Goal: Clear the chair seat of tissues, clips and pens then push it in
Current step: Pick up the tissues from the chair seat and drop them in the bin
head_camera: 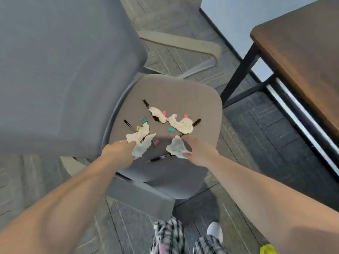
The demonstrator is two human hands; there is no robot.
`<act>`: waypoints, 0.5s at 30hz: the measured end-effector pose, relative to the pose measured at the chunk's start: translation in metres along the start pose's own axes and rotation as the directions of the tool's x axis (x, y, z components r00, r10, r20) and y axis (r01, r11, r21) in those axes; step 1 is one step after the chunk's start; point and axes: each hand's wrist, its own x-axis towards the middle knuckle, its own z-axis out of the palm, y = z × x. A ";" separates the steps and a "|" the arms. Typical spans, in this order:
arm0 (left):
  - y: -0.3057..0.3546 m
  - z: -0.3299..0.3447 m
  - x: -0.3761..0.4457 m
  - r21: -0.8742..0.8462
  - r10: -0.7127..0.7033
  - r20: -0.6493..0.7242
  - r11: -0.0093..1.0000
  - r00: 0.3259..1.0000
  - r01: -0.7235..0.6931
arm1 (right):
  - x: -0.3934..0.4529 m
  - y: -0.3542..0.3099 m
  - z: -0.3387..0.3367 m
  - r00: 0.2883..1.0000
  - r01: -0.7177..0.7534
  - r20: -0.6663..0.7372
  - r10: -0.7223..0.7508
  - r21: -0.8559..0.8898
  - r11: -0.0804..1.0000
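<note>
Tissues (177,148) pinched in both hands' fingers (187,154).

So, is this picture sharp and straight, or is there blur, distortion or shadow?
Head view: soft all over, so the binder clips and pens lack fine detail; the wide lens bends the table edge and stretches both forearms; light is even, with a faint shadow on the chair seat between the left hand and right hand.

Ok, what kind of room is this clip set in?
Probably an office or meeting room: grey carpet tiles, a grey upholstered chair strewn with binder clips and pens, and a wooden table on black metal legs.
</note>
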 end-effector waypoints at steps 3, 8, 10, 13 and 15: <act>-0.007 0.007 0.025 -0.027 0.031 0.033 0.999 0.999 -0.030 | 0.020 -0.013 0.020 0.997 -0.038 0.061 0.044 -0.108 0.993; 0.008 0.015 0.052 -0.108 0.159 -0.107 0.979 0.981 -0.171 | 0.041 -0.020 0.045 0.996 -0.085 0.031 0.089 -0.121 0.989; 0.013 0.024 0.061 -0.086 0.176 -0.154 0.978 0.972 -0.191 | 0.046 -0.021 0.049 0.993 -0.108 0.035 0.113 -0.135 0.985; 0.021 0.035 0.074 -0.068 0.154 -0.144 0.984 0.977 -0.165 | 0.052 -0.022 0.053 0.992 -0.116 0.026 0.121 -0.132 0.984; 0.023 0.041 0.080 -0.022 0.156 -0.161 0.987 0.975 -0.162 | 0.054 -0.023 0.055 0.992 -0.120 0.022 0.123 -0.102 0.987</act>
